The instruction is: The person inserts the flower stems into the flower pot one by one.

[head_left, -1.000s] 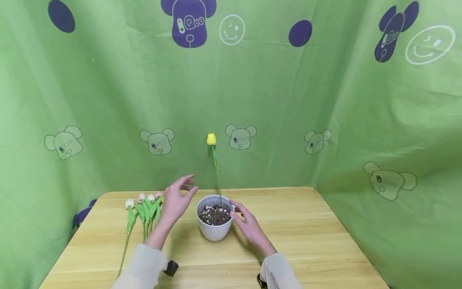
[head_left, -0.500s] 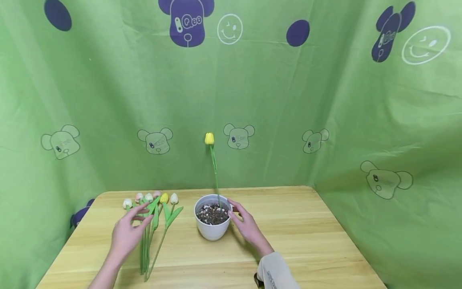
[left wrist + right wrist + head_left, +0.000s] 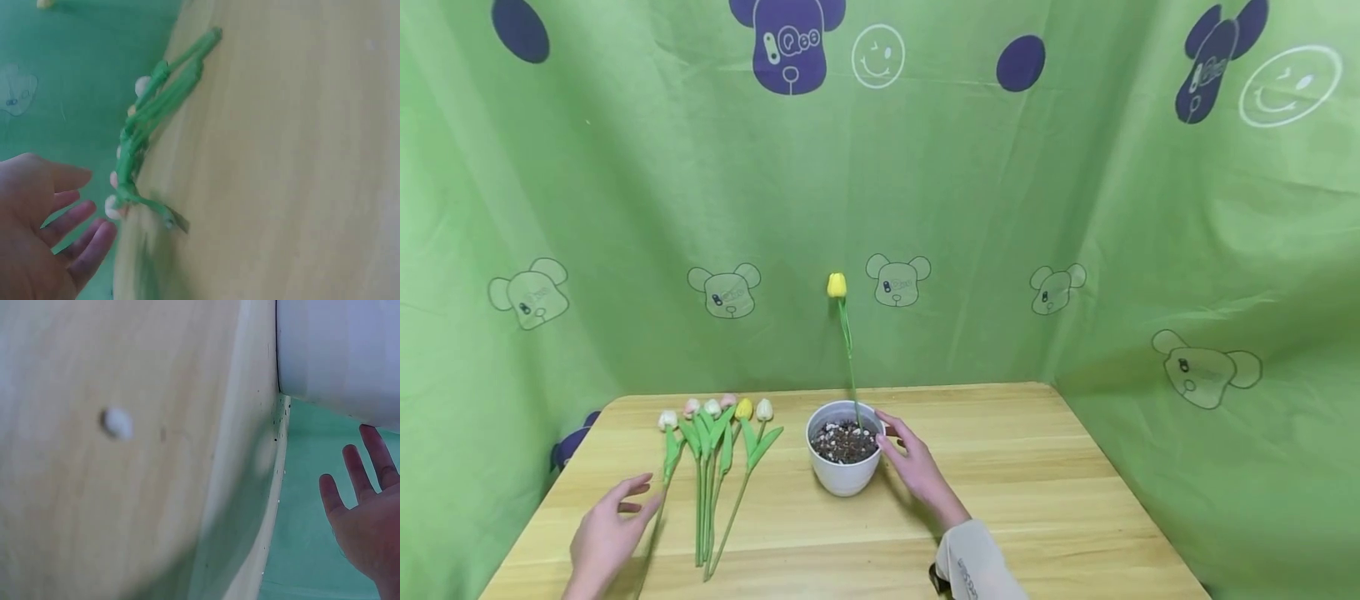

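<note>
My left hand (image 3: pixel 606 533) hovers over the table's left side, fingers loosely bent and holding nothing. Just beside its fingertips runs the stem of the leftmost white tulip (image 3: pixel 668 421); in the left wrist view the hand (image 3: pixel 44 231) is apart from the flowers. Several more tulips (image 3: pixel 707 467), pink, white and yellow, lie with their green stems toward me. A white pot (image 3: pixel 844 478) of dark soil (image 3: pixel 844 444) stands mid-table with one yellow tulip (image 3: pixel 837 286) upright in it. With fairly straight fingers, my right hand (image 3: pixel 917 471) touches the pot's right side.
The light wooden table (image 3: pixel 1022 483) has green printed curtain (image 3: pixel 970 208) close behind and along both sides. In the right wrist view, a small white bit (image 3: pixel 117 423) lies on the wood.
My left hand has left the area beside the pot, passed over the lying tulips and come down to the left, nearer me. My right hand stays at the pot.
</note>
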A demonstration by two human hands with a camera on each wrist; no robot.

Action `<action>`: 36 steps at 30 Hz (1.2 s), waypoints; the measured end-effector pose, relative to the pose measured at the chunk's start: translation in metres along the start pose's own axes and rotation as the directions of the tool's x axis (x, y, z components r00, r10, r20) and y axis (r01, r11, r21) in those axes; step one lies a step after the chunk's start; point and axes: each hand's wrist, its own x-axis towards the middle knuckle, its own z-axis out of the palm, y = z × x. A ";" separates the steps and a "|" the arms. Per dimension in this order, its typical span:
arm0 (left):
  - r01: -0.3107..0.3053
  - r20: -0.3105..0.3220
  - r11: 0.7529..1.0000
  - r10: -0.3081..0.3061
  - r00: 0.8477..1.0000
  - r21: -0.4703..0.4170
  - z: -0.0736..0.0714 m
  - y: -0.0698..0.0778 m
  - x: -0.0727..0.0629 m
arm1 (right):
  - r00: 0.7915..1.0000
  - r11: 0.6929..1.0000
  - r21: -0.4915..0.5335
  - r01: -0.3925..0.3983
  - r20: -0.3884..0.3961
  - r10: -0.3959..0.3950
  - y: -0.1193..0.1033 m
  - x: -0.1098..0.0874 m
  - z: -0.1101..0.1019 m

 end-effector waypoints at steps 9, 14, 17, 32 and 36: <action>0.007 0.071 1.000 -0.006 0.997 -0.008 0.008 -0.010 0.005 | 1.000 1.000 0.022 -0.008 0.009 0.008 -0.003 -0.001 -0.002; 0.021 0.088 1.000 -0.020 0.996 -0.001 0.013 -0.012 0.007 | 1.000 0.999 0.033 -0.007 0.016 0.007 -0.003 0.000 -0.001; 0.019 0.093 1.000 -0.019 0.995 0.003 0.014 -0.012 0.008 | 1.000 1.000 0.030 -0.008 0.015 0.008 -0.002 0.000 -0.001; 0.028 0.054 0.999 -0.027 0.998 -0.019 0.019 -0.010 0.012 | 1.000 0.999 0.040 -0.018 0.014 0.017 -0.001 0.001 -0.002; 0.043 0.040 0.999 -0.043 0.998 0.003 0.019 -0.010 0.012 | 1.000 0.999 0.048 -0.014 0.020 0.013 -0.001 0.000 -0.001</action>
